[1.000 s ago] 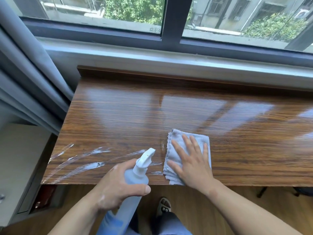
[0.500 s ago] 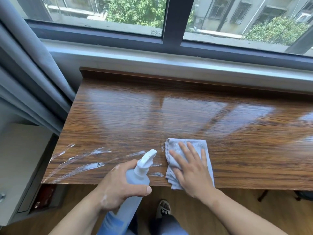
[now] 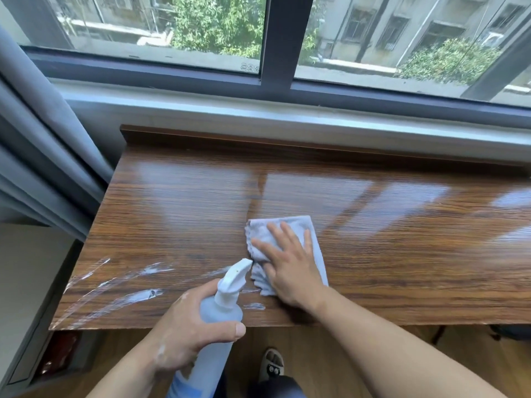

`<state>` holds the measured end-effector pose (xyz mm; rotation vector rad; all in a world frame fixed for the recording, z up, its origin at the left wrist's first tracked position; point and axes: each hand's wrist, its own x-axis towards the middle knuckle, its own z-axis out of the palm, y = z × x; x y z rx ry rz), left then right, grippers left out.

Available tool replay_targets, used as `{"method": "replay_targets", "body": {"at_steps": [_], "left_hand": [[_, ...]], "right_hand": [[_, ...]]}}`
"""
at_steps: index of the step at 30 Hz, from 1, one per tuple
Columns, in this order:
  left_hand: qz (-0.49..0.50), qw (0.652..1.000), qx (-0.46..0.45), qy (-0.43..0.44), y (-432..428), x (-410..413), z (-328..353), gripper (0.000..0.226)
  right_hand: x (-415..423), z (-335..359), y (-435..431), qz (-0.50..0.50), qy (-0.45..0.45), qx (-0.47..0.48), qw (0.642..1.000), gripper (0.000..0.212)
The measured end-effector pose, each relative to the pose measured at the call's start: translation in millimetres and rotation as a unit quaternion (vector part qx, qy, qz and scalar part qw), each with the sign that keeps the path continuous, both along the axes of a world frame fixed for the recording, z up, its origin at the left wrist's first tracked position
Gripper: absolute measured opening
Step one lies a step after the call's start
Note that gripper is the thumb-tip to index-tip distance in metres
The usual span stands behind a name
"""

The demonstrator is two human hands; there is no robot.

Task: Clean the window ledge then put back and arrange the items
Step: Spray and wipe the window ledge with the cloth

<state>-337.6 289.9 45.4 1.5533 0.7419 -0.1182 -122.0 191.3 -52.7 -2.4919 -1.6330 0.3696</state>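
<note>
Right hand (image 3: 290, 268) is flat on the pale blue cloth (image 3: 290, 225), fingers spread and pressing it down on the wooden ledge (image 3: 402, 254); nothing is pinched, the palm simply bears on the fabric. The cloth lies toward the near edge of the ledge, about midway along the part in view, its ruffled left hem peeking out past the fingertips. Just to the cloth's left, the left hand (image 3: 184, 337) is wrapped tight around a translucent spray bottle (image 3: 218, 317), thumb across the front of the body, white nozzle tilted up and pointing toward the cloth, its tip nearly at the hem. Left of the bottle, white streaks (image 3: 126, 285) of spray smear across the ledge's near left corner. The rest of the ledge shines with window glare. Behind the ledge runs the dark window frame (image 3: 281, 53); a grey curtain (image 3: 43, 145) hangs off its left end. Below the near edge, a slippered foot (image 3: 271, 366) on wood floor.
</note>
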Motion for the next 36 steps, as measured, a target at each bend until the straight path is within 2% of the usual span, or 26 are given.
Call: {"method": "replay_targets", "body": {"at_steps": [4,7,11,13,20,22,26,28,31,36], "left_hand": [[-0.004,1.0,0.012,0.0,-1,8,6,0.061],[-0.004,1.0,0.024,0.0,1,8,6,0.061],[0.001,1.0,0.024,-0.002,-2,6,3,0.062],[0.001,1.0,0.02,0.003,-3,4,0,0.062],[0.001,1.0,0.007,0.027,0,-4,-7,0.068],[-0.008,0.999,0.003,0.042,2,-9,-9,0.067],[-0.021,0.996,-0.001,0.083,3,-23,-10,0.059],[-0.03,0.995,-0.006,0.098,3,-34,-13,0.058],[-0.032,0.994,-0.019,0.102,6,-48,-14,0.054],[-0.046,0.993,-0.052,0.094,16,-59,-12,0.054]], "right_hand": [[-15,-6,-52,0.042,0.004,-0.021,0.999,0.052],[2,-2,-20,0.008,0.009,-0.03,0.999,0.05],[31,10,51,-0.094,0.018,-0.032,0.995,0.05],[29,9,55,-0.1,0.014,-0.031,0.994,0.049],[-7,-6,-53,0.052,-0.034,-0.018,0.998,0.05],[9,-7,-50,0.033,-0.025,-0.032,0.999,0.049],[53,4,-8,-0.083,-0.008,-0.063,0.995,0.061],[57,6,-5,-0.105,0.001,-0.067,0.992,0.063],[35,0,-31,-0.091,0.0,-0.056,0.994,0.064],[-26,-10,-77,-0.023,-0.04,-0.034,0.998,0.05]]}}
